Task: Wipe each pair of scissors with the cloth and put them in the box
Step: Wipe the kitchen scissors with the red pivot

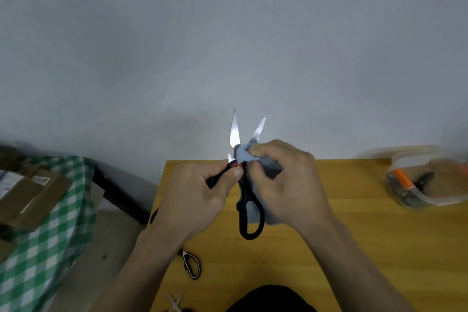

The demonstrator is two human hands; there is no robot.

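Black-handled scissors [249,206] are held up above the wooden table [354,235], blades spread and pointing up. My left hand [195,197] grips one handle near the pivot. My right hand [286,182] pinches a blue-grey cloth [268,164] against the right blade at its base. A clear plastic box [428,180] with an orange clip stands at the table's far right and holds dark tools. Another pair with black-and-white handles [191,263] lies on the table under my left forearm. A small silver pair [176,303] lies at the near edge.
Left of the table, a green-checked cloth [50,235] covers a surface with cardboard boxes [27,197] on it. A dark bar [119,192] runs between it and the table. A grey wall fills the background.
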